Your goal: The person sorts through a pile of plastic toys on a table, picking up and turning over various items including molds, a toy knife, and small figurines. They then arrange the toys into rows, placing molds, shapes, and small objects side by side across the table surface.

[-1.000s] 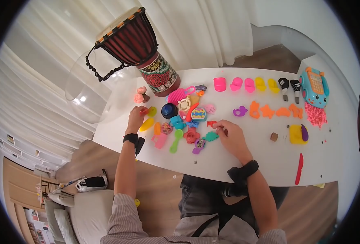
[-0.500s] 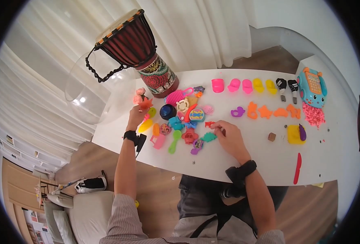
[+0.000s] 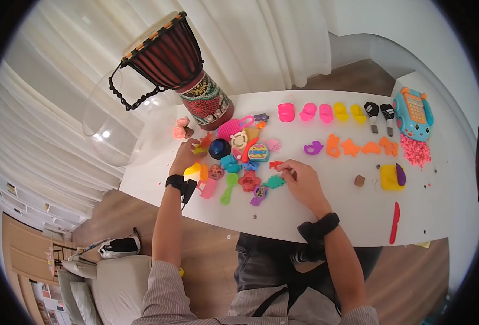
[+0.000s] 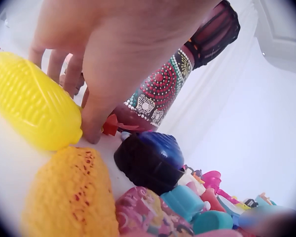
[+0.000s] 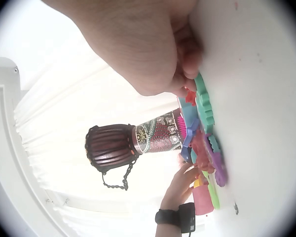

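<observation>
My left hand (image 3: 186, 157) reaches down at the table's left, its fingertips beside a yellow-green piece (image 3: 198, 149); whether they grip it is hidden. An orange-red piece (image 3: 207, 140) lies just beyond them. In the left wrist view, the thumb is near a red piece (image 4: 110, 125), and yellow toy corn (image 4: 34, 101) stands before the hand (image 4: 123, 49). My right hand (image 3: 303, 187) pinches a small red piece (image 3: 275, 164) by its edge, above a teal piece (image 3: 274, 182). The right wrist view has that red piece (image 5: 190, 97) at the fingertips of the hand (image 5: 143, 44).
A toy pile with a dark blue jar (image 3: 220, 148) lies between the hands. Behind it stands a drum (image 3: 204, 100); pink flowers (image 3: 182, 130) are at left. Rows of molds, a toy phone (image 3: 414, 115), pink beads (image 3: 415, 151) and a red knife (image 3: 395, 223) occupy the right side.
My left hand lifted an orange-red piece toward the flowers, then let it go near the jar and moved back to the yellow-green piece. The right hand has stayed at its small red piece.
</observation>
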A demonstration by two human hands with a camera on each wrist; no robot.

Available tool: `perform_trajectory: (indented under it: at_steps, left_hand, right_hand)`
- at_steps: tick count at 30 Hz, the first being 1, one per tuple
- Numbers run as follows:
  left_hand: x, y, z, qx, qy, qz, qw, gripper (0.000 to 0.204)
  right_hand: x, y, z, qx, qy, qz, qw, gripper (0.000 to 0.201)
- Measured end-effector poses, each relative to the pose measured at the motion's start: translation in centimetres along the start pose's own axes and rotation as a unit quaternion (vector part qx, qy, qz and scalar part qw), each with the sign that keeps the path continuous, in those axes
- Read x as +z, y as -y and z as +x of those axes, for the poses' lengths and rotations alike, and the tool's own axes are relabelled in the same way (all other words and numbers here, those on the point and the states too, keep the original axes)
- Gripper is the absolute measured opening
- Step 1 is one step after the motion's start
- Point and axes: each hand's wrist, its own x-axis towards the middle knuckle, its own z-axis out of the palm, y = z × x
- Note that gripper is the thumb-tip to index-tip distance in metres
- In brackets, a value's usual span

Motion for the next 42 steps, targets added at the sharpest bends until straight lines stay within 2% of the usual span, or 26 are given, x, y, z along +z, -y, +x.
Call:
perform_trajectory:
  at_steps: [1, 2, 4, 5, 7, 8, 10, 14, 16, 17, 19, 20, 22, 26, 29, 31, 32, 34, 36, 39, 41, 42]
  left_hand:
    - [0.1, -0.5, 0.1, -0.036, -0.001, -0.023, 0.999, 0.067]
    - [0.4, -0.1, 0.4, -0.035, -0.001, -0.024, 0.999, 0.067]
    - [0.9, 0.7, 1.1, 0.016, -0.063, -0.016, 0.998, 0.063]
    - [1.2, 1.6, 1.7, 0.018, -0.062, -0.016, 0.998, 0.063]
    - [1.3, 3.5, 3.0, 0.095, -0.100, 0.049, 0.989, 0.062]
    - [1.1, 3.2, 3.1, 0.095, -0.098, 0.049, 0.989, 0.062]
    - [-0.1, 1.5, 2.6, 0.187, -0.174, 0.067, 0.965, 0.046]
    - [-1.3, -1.6, 1.0, 0.187, -0.201, 0.046, 0.961, 0.048]
    - [-2.1, -4.3, -0.4, 0.116, -0.167, -0.007, 0.979, 0.052]
    - [-2.3, -5.7, -1.0, 0.117, -0.167, -0.007, 0.979, 0.052]
    - [-2.6, -7.8, -1.8, 0.071, -0.139, -0.161, 0.975, 0.049]
    - [-2.6, -8.2, -1.9, 0.073, -0.140, -0.161, 0.974, 0.049]
    - [-2.6, -8.9, -1.9, 0.092, -0.077, -0.301, 0.946, 0.054]
    - [-3.9, -13.5, -3.4, 0.099, -0.029, -0.304, 0.947, 0.054]
    - [-4.9, -17.1, -5.4, 0.076, -0.002, -0.344, 0.936, 0.045]
    - [-5.1, -19.4, -6.7, 0.033, 0.070, -0.483, 0.872, 0.040]
    - [-5.0, -20.1, -7.2, 0.031, 0.073, -0.482, 0.873, 0.040]
    - [-4.6, -21.1, -8.0, 0.024, 0.141, -0.522, 0.841, 0.035]
    - [-3.7, -22.2, -8.5, 0.027, 0.157, -0.520, 0.839, 0.035]
    - [-2.3, -24.0, -9.9, 0.022, 0.168, -0.522, 0.836, 0.032]
    - [-1.2, -24.3, -10.2, 0.071, 0.176, -0.510, 0.839, 0.022]
    - [-0.7, -24.5, -10.2, 0.070, 0.180, -0.510, 0.838, 0.022]
  right_hand:
    - [-0.1, 0.1, 0.0, 0.003, 0.002, 0.004, 1.000, 0.013]
    - [-0.1, 0.1, 0.0, 0.005, 0.004, 0.009, 1.000, 0.014]
    - [0.0, 0.0, 0.1, 0.003, 0.004, 0.005, 1.000, 0.014]
    - [-0.1, -0.1, 0.1, 0.002, 0.004, 0.002, 1.000, 0.014]
    - [-0.2, 0.1, 0.0, 0.005, 0.003, 0.001, 1.000, 0.014]
    - [-0.2, 0.2, 0.0, 0.007, 0.006, 0.001, 1.000, 0.014]
    - [0.1, -0.3, 0.0, 0.006, 0.004, 0.007, 1.000, 0.014]
    - [0.2, -0.4, 0.1, -0.005, -0.001, 0.015, 1.000, 0.015]
    - [0.1, -0.3, 0.1, -0.005, 0.004, 0.005, 1.000, 0.015]
    - [0.0, -0.3, 0.2, -0.005, 0.007, -0.004, 1.000, 0.015]
    - [0.0, -0.2, 0.1, 0.002, 0.008, -0.005, 1.000, 0.015]
    - [0.0, -0.1, 0.1, 0.008, 0.011, -0.004, 1.000, 0.015]
    - [0.0, -0.2, 0.1, 0.006, 0.011, -0.003, 1.000, 0.015]
    - [0.0, -0.1, 0.1, 0.004, 0.006, -0.002, 1.000, 0.015]
    - [0.1, -0.4, 0.0, -0.014, -0.002, -0.003, 1.000, 0.015]
    - [-0.1, -0.1, 0.1, -0.011, 0.003, -0.003, 1.000, 0.015]
    - [-0.2, 0.0, 0.0, -0.009, 0.008, -0.005, 1.000, 0.015]
    - [0.0, 0.0, 0.0, -0.011, 0.004, 0.003, 1.000, 0.014]
    - [-0.2, 0.4, 0.2, -0.013, -0.003, 0.007, 1.000, 0.014]
    - [-0.5, 1.0, 0.3, 0.034, -0.029, 0.076, 0.996, 0.020]
    - [-0.7, 1.0, 0.3, -0.036, 0.003, 0.184, 0.982, 0.030]
    - [-0.7, 1.0, 0.2, -0.033, 0.001, 0.183, 0.982, 0.030]
